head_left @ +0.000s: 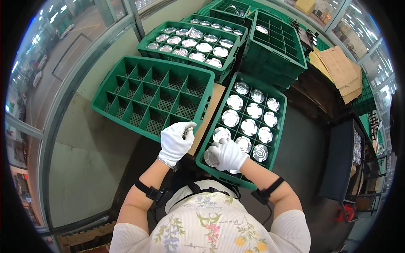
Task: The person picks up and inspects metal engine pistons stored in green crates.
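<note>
My left hand [176, 143], in a white glove, is at the near right corner of a green divided crate [158, 65]. Its fingers are curled in, with greyish fingertips; whether anything sits inside them is hidden. Mesh bottoms show through this crate's compartments. To the right, a second green crate [276, 139] holds rows of shiny round metal parts [249, 127], one per compartment. My right hand [232, 156], also gloved in white, reaches into its near left part. The fingers close at the edge of a round metal part [211, 157], partly covering it.
Behind stands another green crate [143, 47] filled with similar round parts. A stack of green crates [270, 59] rises at the back right, one part in the top one. Brown cardboard sheets [339, 69] lie farther right. A glazed frame [137, 31] borders the left.
</note>
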Demonstrator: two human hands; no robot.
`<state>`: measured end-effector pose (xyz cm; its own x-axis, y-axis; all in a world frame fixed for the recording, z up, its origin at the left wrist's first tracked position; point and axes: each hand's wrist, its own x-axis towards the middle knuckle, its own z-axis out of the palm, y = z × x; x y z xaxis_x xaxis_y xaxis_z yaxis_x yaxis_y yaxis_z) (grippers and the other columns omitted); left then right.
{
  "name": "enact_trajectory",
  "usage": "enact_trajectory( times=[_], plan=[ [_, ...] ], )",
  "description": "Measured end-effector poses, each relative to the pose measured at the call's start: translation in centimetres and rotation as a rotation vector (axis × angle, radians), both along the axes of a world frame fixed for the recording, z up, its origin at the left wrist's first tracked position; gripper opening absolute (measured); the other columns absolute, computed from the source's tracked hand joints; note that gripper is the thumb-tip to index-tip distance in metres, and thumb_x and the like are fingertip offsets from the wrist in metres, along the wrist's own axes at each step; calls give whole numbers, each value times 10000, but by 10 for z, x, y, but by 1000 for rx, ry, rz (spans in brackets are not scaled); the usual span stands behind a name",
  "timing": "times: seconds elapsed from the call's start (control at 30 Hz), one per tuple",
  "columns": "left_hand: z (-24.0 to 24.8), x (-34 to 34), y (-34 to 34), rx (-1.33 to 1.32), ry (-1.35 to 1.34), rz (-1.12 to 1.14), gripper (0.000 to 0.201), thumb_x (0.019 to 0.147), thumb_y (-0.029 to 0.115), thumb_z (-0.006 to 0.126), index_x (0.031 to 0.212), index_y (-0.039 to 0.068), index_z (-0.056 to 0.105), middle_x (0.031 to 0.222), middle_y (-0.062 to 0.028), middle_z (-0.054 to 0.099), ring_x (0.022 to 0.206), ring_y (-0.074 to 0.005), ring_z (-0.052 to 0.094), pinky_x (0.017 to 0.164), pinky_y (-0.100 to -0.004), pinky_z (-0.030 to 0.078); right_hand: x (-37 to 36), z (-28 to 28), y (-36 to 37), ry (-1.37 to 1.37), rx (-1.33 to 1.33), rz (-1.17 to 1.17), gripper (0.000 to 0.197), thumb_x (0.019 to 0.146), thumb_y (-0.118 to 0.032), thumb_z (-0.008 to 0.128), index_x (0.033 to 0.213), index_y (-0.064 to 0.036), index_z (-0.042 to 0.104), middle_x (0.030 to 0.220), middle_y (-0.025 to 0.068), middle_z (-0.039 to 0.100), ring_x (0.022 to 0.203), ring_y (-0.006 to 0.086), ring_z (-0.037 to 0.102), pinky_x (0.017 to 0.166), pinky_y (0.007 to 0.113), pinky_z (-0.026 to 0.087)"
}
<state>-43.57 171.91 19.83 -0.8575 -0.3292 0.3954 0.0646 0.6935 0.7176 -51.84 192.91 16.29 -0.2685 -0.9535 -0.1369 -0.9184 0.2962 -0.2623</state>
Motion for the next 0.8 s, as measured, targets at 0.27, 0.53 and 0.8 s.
enact_trajectory(
  times=[0.27,0.53,0.8],
  plan=[
    [45,-9,9,642,-203,-352,277,981,251,576,1004,-10,666,860,-75,696,664,-97,611,612,-242,496,4,137,23,-279,-565,-308,602,556,-110,854,1066,-89,536,939,107,648,828,300,658,716,353,538],
    [128,-6,46,987,-291,-515,524,988,574,418,978,78,588,742,21,602,614,-49,523,552,-188,405,11,189,18,-271,-1149,-70,925,578,-119,912,1345,-101,397,1221,168,604,1054,339,623,867,410,519],
    [186,11,74,1432,-219,-455,575,994,574,381,1251,91,555,955,22,629,652,-42,527,525,-195,424,27,193,20,-690,-1223,-214,1316,487,-100,971,1534,-101,173,1410,147,450,1285,256,491,1075,407,415]
  ],
)
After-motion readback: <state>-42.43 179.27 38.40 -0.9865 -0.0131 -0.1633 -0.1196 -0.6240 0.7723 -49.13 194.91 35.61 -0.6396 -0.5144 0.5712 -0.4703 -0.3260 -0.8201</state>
